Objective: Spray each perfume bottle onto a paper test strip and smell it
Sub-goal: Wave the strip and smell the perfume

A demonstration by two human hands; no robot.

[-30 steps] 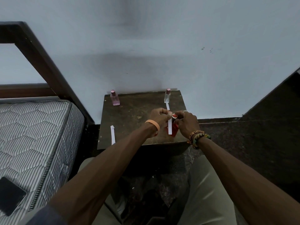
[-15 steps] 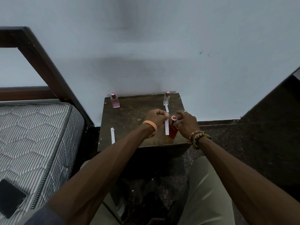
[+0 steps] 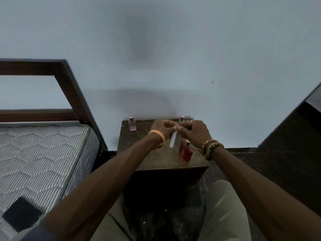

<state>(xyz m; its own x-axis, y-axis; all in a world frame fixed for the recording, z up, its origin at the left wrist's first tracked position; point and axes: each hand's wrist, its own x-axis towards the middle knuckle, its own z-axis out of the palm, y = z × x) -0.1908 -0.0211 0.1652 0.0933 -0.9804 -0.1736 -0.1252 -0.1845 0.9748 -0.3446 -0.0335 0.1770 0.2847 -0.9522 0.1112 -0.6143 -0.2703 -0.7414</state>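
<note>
A white paper test strip [image 3: 173, 140] hangs above the small dark table [image 3: 133, 143]. My left hand [image 3: 160, 128] and my right hand [image 3: 195, 132] both pinch its top end, fingertips meeting. A red perfume bottle [image 3: 185, 151] stands on the table just below my right hand, with nothing holding it. At the back left corner of the table stands a pink bottle [image 3: 132, 124]. A clear bottle with a pink cap [image 3: 181, 119] stands at the back right, mostly hidden behind my hands.
A mattress [image 3: 43, 153] with a dark wooden bed frame [image 3: 69, 84] lies to the left, a black phone [image 3: 21, 213] on it. The table stands against a pale wall. A dark floor and a dark panel are at the right. My knees are below the table.
My right hand has let go of the red bottle, which now stands on the table. Both hands have risen with the strip, and my right hand now pinches it too.
</note>
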